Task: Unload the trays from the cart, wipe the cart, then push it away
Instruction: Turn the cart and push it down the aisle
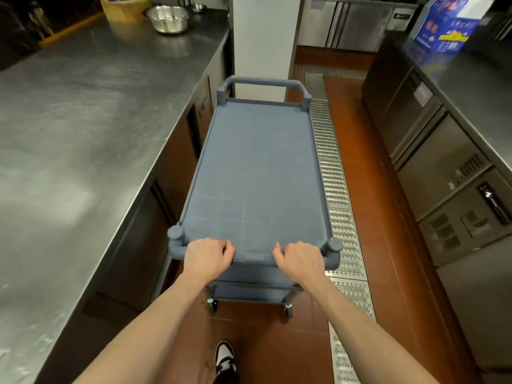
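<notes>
A: Cart in aisle beside steel surface; we note matte blue-grey plastic, rimmed top, round corner posts.

B: Our left hand and right hand: fingers curled round its near handle.

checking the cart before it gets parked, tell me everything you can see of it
The cart is grey-blue, plastic-looking, with a flat rimmed top shelf carrying nothing, round corner posts, a loop handle at each end, a lower shelf and castors. It stands in the aisle beside the steel counter. The left hand and right hand grip its near handle.
</notes>
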